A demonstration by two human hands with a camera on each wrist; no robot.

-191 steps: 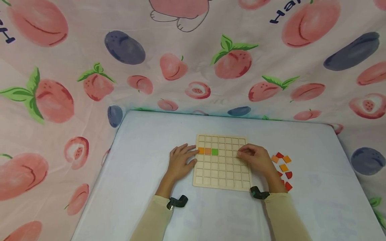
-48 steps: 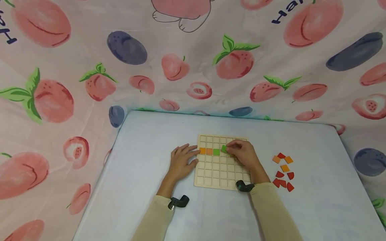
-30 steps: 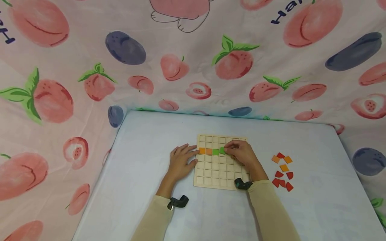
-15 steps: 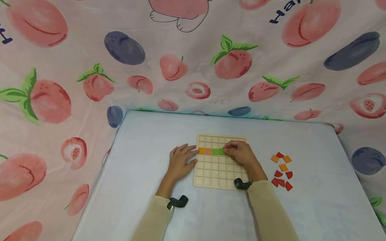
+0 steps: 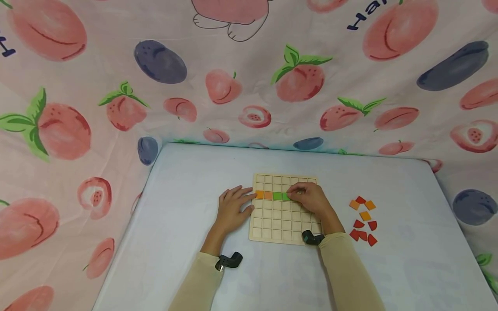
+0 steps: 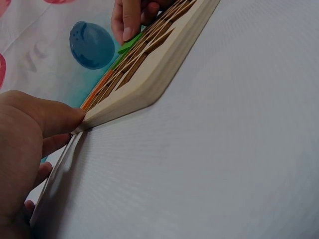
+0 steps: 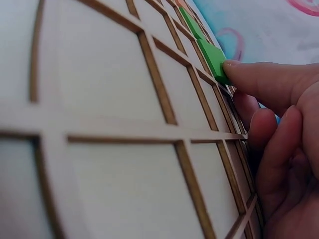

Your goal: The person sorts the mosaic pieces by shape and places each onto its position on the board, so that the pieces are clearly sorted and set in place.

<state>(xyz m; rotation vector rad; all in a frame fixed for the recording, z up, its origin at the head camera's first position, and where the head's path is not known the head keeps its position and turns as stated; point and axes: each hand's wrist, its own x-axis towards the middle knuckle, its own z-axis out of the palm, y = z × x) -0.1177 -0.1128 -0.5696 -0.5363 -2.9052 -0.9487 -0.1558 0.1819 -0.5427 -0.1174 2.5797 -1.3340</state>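
A wooden grid board lies on the table, with an orange tile, a light orange tile and a green tile side by side in one row. My right hand pinches a second green tile by its edge, just right of the first. In the right wrist view this tile sits slightly raised and tilted over its cell. My left hand rests at the board's left edge, fingers spread; thumb and fingertips touch the rim in the left wrist view.
Right of the board lie loose pieces: an orange square, more orange squares, and several red pieces, some with a rounded side. The white table ends at a fruit-printed cloth behind and at the sides.
The right hand has come in from the board's right side with the second green tile and moved slightly left, lowering it beside the first green one. The left hand has stayed in place.
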